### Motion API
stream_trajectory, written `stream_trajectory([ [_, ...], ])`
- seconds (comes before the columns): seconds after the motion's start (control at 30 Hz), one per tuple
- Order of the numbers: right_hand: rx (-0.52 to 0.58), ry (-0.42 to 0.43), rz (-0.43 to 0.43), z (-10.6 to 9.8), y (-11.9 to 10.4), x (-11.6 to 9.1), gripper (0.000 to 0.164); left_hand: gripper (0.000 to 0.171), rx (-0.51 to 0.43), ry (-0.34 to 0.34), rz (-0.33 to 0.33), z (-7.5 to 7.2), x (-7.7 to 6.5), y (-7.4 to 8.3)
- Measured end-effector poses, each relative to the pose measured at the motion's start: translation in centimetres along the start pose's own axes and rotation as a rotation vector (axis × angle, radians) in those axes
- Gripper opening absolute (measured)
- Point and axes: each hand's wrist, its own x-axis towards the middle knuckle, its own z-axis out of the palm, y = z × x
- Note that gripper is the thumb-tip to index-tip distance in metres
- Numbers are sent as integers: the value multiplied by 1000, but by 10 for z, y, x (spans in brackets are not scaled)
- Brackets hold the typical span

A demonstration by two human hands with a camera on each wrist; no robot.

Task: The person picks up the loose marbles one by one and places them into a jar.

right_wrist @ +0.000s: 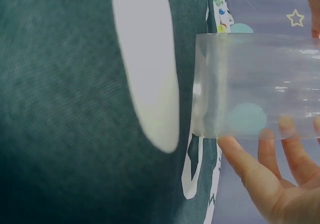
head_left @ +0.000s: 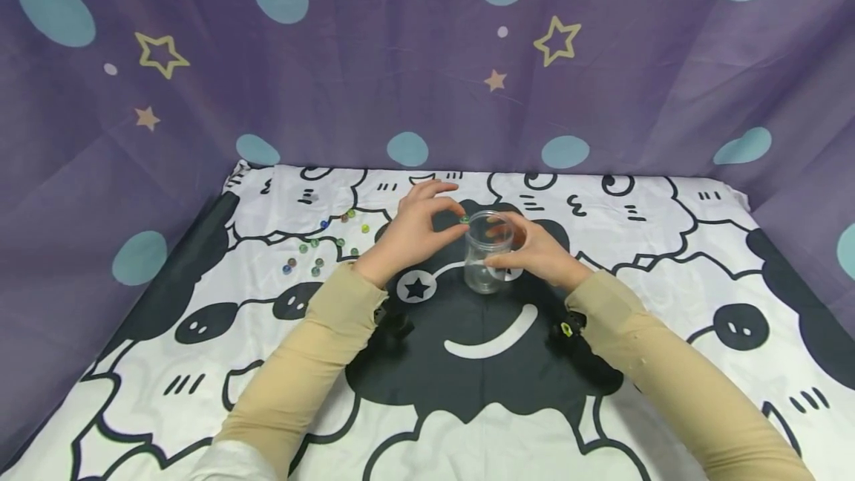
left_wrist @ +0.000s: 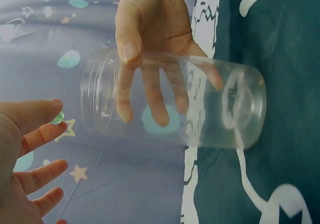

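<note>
A clear plastic jar stands upright in the middle of the head view, its open mouth facing up. My right hand grips it from the right, with the thumb on the near side and the fingers round the far side. Between thumb and index finger, my left hand pinches a green marble just left of the jar's rim; the other fingers are spread. In the left wrist view, a gap shows between marble and jar. No marbles are visible inside the jar.
Several glass marbles, among them a green marble, a blue marble and a yellow marble, lie scattered left of my left hand. A black-and-white cartoon cloth covers the table. Behind it hangs a purple curtain.
</note>
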Motion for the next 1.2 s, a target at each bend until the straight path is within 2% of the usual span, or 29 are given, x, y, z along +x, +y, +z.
stream_trajectory([
  [0.53, -5, 0, -14, 3, 0, -1, 69, 14, -9, -97, -51, 10, 6, 7],
  [0.97, -4, 8, -13, 1, 1, 0, 69, 15, -26, -125, -59, 10, 9, 8],
  [1.2, 7, 4, -14, 1, -1, -1, 70, 14, -29, -115, -61, 7, 7, 8],
])
